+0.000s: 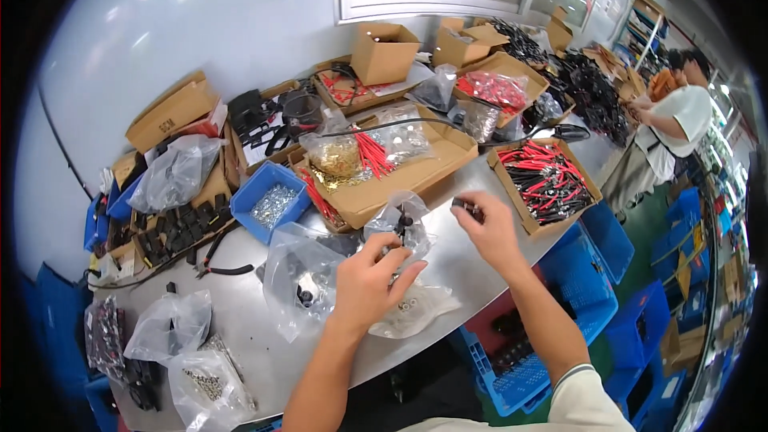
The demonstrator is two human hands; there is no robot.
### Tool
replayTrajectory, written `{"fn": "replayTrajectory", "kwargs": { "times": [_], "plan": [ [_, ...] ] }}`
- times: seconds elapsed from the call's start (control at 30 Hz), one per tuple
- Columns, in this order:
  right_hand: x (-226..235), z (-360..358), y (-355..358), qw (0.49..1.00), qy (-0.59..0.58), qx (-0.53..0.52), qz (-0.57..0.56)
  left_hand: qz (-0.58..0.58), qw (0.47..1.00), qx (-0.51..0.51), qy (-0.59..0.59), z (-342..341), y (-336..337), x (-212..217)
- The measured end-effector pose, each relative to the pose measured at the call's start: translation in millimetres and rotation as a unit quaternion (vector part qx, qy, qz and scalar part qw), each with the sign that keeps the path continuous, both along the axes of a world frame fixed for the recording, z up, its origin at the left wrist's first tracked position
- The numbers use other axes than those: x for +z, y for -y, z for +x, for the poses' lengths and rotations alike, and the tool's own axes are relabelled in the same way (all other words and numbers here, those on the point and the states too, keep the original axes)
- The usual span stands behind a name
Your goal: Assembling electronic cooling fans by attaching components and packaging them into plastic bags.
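Observation:
My right hand (492,230) is raised over the table's near right part, with thumb and fingers pinched on a small black part (466,207). Lower and to the left, my left hand (366,282) hovers over opened clear plastic bags, its bent fingers apart and nothing plainly between them. Just beyond its fingertips lies a clear bag (418,229) with black pieces. A bag of small pale rings (424,310) sits right of the left hand, and a larger clear bag (292,272) with dark and metal pieces is on its left.
A blue bin of screws (274,206) and cutting pliers (224,270) stand to the left. Cardboard boxes with red parts and a box of red-and-black cables (552,184) line the back and right. Blue crates (588,280) are beside the table. Another person (668,128) works far right.

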State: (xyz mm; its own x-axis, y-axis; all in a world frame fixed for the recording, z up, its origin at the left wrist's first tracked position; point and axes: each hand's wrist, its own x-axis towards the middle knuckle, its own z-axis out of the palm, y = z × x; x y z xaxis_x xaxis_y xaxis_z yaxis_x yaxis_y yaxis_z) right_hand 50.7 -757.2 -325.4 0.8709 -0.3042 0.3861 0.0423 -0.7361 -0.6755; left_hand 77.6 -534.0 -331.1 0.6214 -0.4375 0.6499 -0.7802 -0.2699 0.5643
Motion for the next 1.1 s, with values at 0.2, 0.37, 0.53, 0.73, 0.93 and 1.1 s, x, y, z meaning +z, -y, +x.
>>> {"fn": "replayTrajectory", "kwargs": {
  "times": [0.2, 0.37, 0.53, 0.73, 0.93, 1.1],
  "plan": [
    [77.5, 29.1, -61.5, 0.948, -0.049, 0.239, -0.204, 0.011, 1.000, 0.011, 0.024, 1.9, -6.1, -4.7],
    [71.7, 61.2, -82.7, 0.881, -0.282, 0.270, -0.266, 0.000, 0.999, 0.003, 0.036, -0.6, -7.3, -2.6],
    [57.4, 42.5, -63.9, 0.874, -0.192, 0.181, -0.407, 0.067, 0.993, 0.090, -0.035, -2.2, 1.9, 1.2],
    [86.3, -8.9, -58.7, 0.810, -0.175, 0.173, -0.532, 0.047, 0.989, 0.141, 0.012, 5.9, -6.4, 2.3],
    [22.4, -133.9, 47.1, 0.975, 0.009, 0.197, 0.102, 0.024, 0.986, 0.163, 0.004, -3.8, -1.9, 8.5],
    [-183.6, -282.8, 122.1, 0.958, -0.245, -0.144, 0.039, 0.076, 0.962, 0.135, 0.225, -40.2, -30.2, 10.9]
  ]
}}
